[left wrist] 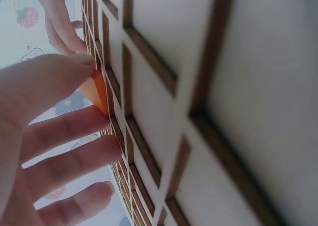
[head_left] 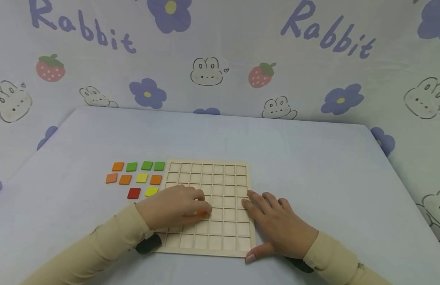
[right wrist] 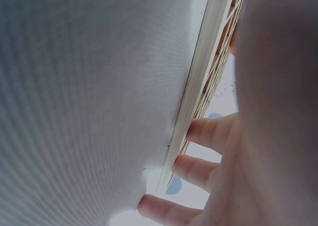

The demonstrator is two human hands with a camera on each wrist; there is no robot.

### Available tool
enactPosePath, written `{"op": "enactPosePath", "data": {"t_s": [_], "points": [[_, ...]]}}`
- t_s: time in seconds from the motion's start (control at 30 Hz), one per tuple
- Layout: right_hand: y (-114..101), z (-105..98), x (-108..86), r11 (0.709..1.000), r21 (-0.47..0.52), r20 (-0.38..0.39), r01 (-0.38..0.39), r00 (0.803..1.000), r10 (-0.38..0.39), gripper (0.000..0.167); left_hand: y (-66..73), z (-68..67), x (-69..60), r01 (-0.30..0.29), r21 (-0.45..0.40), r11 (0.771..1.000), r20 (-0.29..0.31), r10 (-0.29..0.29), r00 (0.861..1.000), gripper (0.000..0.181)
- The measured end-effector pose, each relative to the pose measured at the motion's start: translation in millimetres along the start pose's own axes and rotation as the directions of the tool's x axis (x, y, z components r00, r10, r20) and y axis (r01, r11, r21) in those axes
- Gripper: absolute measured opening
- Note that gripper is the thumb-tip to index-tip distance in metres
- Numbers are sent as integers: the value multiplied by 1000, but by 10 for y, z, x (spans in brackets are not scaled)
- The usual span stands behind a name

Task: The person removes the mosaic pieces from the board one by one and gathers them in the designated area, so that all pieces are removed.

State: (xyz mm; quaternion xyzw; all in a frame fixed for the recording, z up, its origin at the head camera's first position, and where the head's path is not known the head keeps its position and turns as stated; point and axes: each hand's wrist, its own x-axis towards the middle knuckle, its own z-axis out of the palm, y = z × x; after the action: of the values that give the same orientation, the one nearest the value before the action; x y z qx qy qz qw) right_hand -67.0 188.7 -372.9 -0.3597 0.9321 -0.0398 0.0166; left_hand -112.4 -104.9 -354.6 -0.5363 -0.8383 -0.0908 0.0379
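Note:
A square wooden grid board [head_left: 205, 253], divided into many shallow cells, lies on the table in front of me. Over its middle-left part my left hand [head_left: 175, 206] pinches an orange square tile [head_left: 201, 213] between thumb and index finger. In the left wrist view that tile [left wrist: 95, 92] stands tilted, its lower edge at the grid; the other fingers are spread near the board. My right hand [head_left: 280, 221] rests at the board's right edge, fingers extended and thumb by the lower right corner. Fingertips touch the board's side [right wrist: 191, 94] in the right wrist view.
Left of the board lie loose square tiles: several orange ones [head_left: 125, 179], several green ones [head_left: 131, 166], yellow ones [head_left: 142, 178] and a red one [head_left: 133, 193]. A pale cloth [head_left: 312, 166] covers the table. Behind it hangs a patterned curtain [head_left: 234, 39].

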Motion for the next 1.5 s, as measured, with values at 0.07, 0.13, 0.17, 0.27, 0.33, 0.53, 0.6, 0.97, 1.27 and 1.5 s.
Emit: {"op": "enactPosePath", "data": {"t_s": [0.07, 0.13, 0.17, 0.27, 0.33, 0.53, 0.6, 0.97, 1.27, 1.5], "points": [[3, -5, -3, 1000, 7, 1, -4, 1000, 4, 118, -5, 15, 1, 1, -5, 1000, -11, -1, 1000, 10], [6, -8, -5, 1000, 9, 0, -5, 1000, 5, 117, -13, 19, -6, 8, -16, 1000, -10, -8, 1000, 10], [8, -9, -5, 1000, 8, -2, -3, 1000, 3, 117, -16, 16, -15, 18, -18, 1000, -5, -18, 1000, 10], [12, -5, -4, 1000, 3, -14, 5, 1000, -5, 117, -35, -21, -82, 70, -20, 997, 22, -69, 997, 10], [11, 3, 0, 1000, -1, -25, 14, 1000, -14, 116, -58, -72, -167, 127, -13, 992, 45, -127, 991, 12], [13, 23, 19, 1000, -10, -37, 26, 999, -27, 117, -153, -304, -536, 412, -88, 907, 173, -394, 903, 28], [13, 17, 24, 1000, -11, -34, 25, 999, -25, 117, -190, -372, -674, 498, -95, 862, 218, -470, 855, 32], [21, -18, 5, 1000, -2, -13, -1, 1000, 1, 118, -328, -494, -1112, 565, 7, 825, 224, -552, 803, 26], [8, 0, -23, 1000, 17, -22, -10, 1000, 10, 117, -406, -410, -1134, 566, 40, 823, 246, -557, 793, 26], [-3, 3, -20, 999, 30, -19, -11, 1000, 12, 117, -427, -395, -1141, 564, 27, 825, 263, -551, 792, 28]]}}
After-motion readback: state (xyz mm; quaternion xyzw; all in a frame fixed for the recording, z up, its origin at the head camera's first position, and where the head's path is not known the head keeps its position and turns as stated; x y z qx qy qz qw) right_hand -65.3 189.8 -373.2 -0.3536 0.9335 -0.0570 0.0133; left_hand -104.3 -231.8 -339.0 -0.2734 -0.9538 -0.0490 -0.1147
